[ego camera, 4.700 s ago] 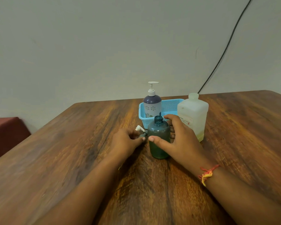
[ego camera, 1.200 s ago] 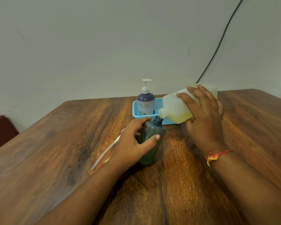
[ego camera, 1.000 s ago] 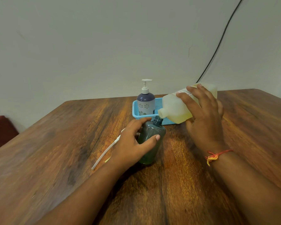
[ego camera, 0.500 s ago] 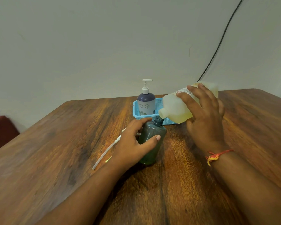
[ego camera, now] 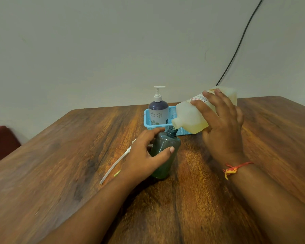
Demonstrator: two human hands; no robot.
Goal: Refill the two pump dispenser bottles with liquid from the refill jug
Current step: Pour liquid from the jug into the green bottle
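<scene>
Refill jug (ego camera: 192,118): translucent, holding pale yellow liquid, tipped on its side with its neck lowered to the open mouth of the green bottle (ego camera: 165,152). The two openings meet or nearly meet; no stream can be made out. The right hand (ego camera: 220,129) is clamped over the jug's body, fingers spread across the label. A red and yellow thread (ego camera: 233,169) circles that wrist.

The green bottle stands on the desk (ego camera: 60,155), tilted toward the jug, uncapped, partly filled. The left hand (ego camera: 144,157) is wrapped around its lower body, thumb across the front.

The pump tube (ego camera: 113,166) lies flat on the desk just left of the left hand; its head is hidden behind the hand.

The second dispenser, a purple pump bottle (ego camera: 158,111) with flower print, stands upright in the blue basket (ego camera: 173,111) behind, its pump fitted. A black cable (ego camera: 236,48) runs down the wall.
</scene>
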